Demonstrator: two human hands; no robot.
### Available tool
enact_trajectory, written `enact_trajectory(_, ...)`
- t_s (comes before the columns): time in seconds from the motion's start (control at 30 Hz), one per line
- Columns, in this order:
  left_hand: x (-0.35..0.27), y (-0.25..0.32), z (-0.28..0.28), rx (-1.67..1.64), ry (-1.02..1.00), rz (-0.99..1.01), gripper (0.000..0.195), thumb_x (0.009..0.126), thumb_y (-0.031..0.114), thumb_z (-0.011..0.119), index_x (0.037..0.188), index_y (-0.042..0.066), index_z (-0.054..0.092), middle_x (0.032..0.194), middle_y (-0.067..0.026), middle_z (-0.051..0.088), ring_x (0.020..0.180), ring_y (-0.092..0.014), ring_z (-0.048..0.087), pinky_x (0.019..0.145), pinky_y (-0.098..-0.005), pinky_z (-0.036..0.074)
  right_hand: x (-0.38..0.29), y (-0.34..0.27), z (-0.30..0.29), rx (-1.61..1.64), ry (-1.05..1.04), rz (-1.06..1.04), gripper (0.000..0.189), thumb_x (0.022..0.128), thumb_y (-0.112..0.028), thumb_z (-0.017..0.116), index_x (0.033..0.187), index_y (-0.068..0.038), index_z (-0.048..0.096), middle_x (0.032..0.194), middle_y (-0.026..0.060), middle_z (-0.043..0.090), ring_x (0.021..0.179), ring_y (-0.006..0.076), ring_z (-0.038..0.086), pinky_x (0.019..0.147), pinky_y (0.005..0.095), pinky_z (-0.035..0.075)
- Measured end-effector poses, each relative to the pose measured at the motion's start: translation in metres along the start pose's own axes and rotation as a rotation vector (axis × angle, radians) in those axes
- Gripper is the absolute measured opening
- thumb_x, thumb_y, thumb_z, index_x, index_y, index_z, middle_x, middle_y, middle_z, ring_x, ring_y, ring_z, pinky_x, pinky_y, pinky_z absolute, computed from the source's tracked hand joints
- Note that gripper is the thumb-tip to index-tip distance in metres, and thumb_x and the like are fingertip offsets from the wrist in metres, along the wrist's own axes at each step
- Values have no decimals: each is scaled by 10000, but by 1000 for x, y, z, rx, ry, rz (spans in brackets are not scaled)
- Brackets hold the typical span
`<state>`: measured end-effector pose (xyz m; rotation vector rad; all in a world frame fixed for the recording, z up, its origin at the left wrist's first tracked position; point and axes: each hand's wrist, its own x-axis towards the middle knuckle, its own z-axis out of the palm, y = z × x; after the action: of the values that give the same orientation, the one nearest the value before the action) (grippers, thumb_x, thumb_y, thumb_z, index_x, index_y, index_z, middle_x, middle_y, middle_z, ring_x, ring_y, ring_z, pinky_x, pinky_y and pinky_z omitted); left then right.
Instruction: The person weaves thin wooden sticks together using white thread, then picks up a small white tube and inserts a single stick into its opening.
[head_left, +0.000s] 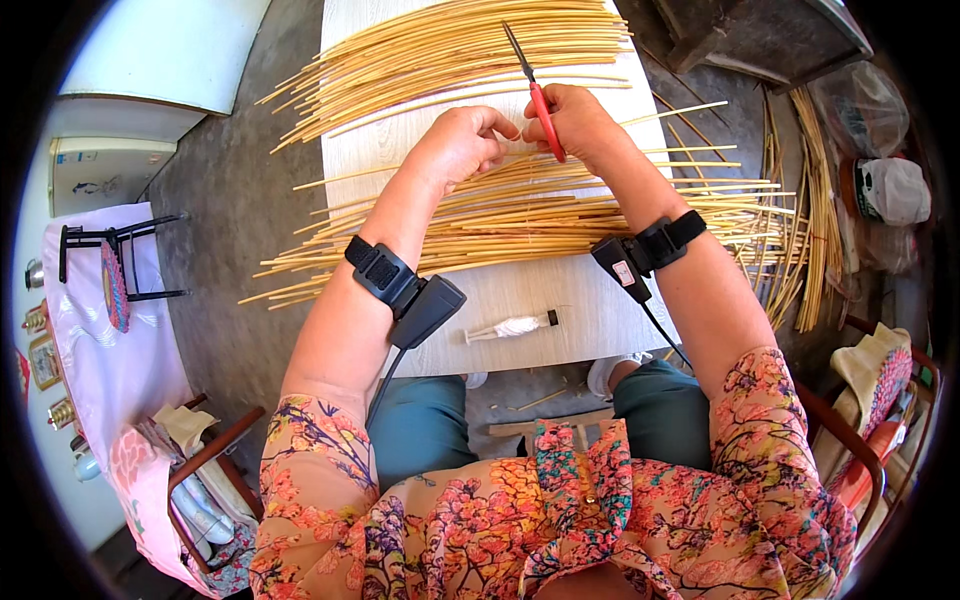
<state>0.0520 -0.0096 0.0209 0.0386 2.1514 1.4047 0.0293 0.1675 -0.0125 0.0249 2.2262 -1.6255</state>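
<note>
My right hand holds red-handled scissors, their dark blades pointing away from me over the far stalks. Close beside it, my left hand has its fingers curled and nearly meets the right fingertips. Anything pinched between them is too fine to make out. Both hands are above a near layer of thin, straw-coloured stalks lying crosswise on the table. A faint thread line runs across the stalks near their middle. Closer to me lies a holder wound with white thread, with a dark end.
A second layer of stalks covers the far part of the pale wooden table. More stalks lie on the floor at right, near plastic-wrapped items. A folding stool is at left. Wooden-armed chairs flank me.
</note>
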Motion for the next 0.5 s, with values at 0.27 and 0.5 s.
enact_trajectory(0.27,-5,0,-7,52,-57,-95,206,821,32,553,1009,-20,621,634,-27,554,457,-56,449,419,-186,361,1,4,2,5,-4,-15,376,612,-71,774,945,24,628,724,125,638,590,187,598,517,308,478)
enact_trajectory(0.5,-7,-5,-11,-207,-26,-134,116,852,97,569,907,3,610,627,-45,583,452,-72,493,419,-193,387,2,4,-5,-44,45,-95,403,649,-162,794,959,26,617,723,121,629,595,178,591,517,308,477)
